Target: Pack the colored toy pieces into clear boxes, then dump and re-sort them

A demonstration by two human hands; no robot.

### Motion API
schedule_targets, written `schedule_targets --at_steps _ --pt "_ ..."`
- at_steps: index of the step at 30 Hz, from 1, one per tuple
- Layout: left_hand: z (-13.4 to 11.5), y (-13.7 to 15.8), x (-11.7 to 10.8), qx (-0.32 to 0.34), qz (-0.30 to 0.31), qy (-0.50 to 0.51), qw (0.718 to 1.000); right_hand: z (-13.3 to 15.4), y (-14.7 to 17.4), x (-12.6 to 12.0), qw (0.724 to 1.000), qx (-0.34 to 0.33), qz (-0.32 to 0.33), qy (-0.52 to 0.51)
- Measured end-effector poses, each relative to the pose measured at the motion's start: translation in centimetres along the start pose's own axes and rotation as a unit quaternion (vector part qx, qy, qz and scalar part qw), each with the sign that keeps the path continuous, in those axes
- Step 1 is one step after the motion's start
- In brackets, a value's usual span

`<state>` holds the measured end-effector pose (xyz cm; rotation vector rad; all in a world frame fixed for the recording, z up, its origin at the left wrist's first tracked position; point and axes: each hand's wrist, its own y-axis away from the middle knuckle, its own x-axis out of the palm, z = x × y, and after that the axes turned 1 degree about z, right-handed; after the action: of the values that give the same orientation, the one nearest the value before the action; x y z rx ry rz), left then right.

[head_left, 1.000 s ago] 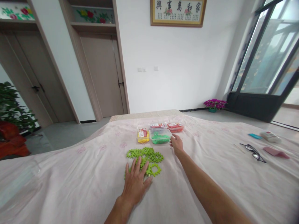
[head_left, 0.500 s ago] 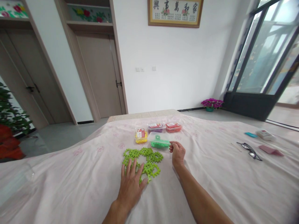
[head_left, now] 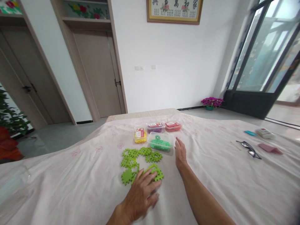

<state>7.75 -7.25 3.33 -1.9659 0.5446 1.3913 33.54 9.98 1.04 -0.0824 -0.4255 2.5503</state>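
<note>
My left hand (head_left: 142, 197) lies palm down with fingers spread over the near right part of a group of light green toothed interlocking pieces (head_left: 128, 161), hiding some of them. The pieces lie flat in a rough ring on the cloth. Just beyond them sits a clear open plastic box (head_left: 161, 145) of darker green pieces. Beside that box's right end is my right hand (head_left: 181, 153), fingers stretched out and nothing in it. Whether its fingertips touch the box I cannot tell.
Behind the green box are lidded boxes of yellow (head_left: 140, 136), purple (head_left: 155, 127) and red pieces (head_left: 173, 126). To the right lie eyeglasses (head_left: 249, 149), a pink cloth (head_left: 270, 148), a blue item (head_left: 250, 133) and a white packet (head_left: 264, 133). A wrinkled pale cloth (head_left: 89, 175) covers the surface.
My right hand has let go of the green box's edge and straightened its fingers. My left hand has slid right and nearer over the light green pieces, uncovering those at left.
</note>
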Motion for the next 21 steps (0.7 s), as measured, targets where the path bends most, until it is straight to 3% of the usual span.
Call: schedule_targets --at_steps 5,10,13,17,21 --pt "0.7 -0.2 0.6 -0.027 -0.078 0.031 0.996 0.6 0.3 0.3 0.997 0.046 0.048 -0.046" --pt "1.4 -0.3 1.0 -0.034 -0.172 0.057 0.983 1.5 0.7 0.1 0.992 0.07 0.03 -0.099" --pt "1.6 -0.4 1.1 -0.029 -0.216 0.072 0.973 2.0 0.7 0.1 0.986 0.107 0.084 -0.097" --pt "1.8 -0.4 1.1 -0.039 -0.238 0.098 0.965 2.0 1.0 0.6 0.977 0.154 0.138 -0.046" --pt "2.1 -0.2 1.4 -0.09 -0.251 0.143 0.953 2.5 1.7 1.3 0.964 0.204 0.163 -0.051"
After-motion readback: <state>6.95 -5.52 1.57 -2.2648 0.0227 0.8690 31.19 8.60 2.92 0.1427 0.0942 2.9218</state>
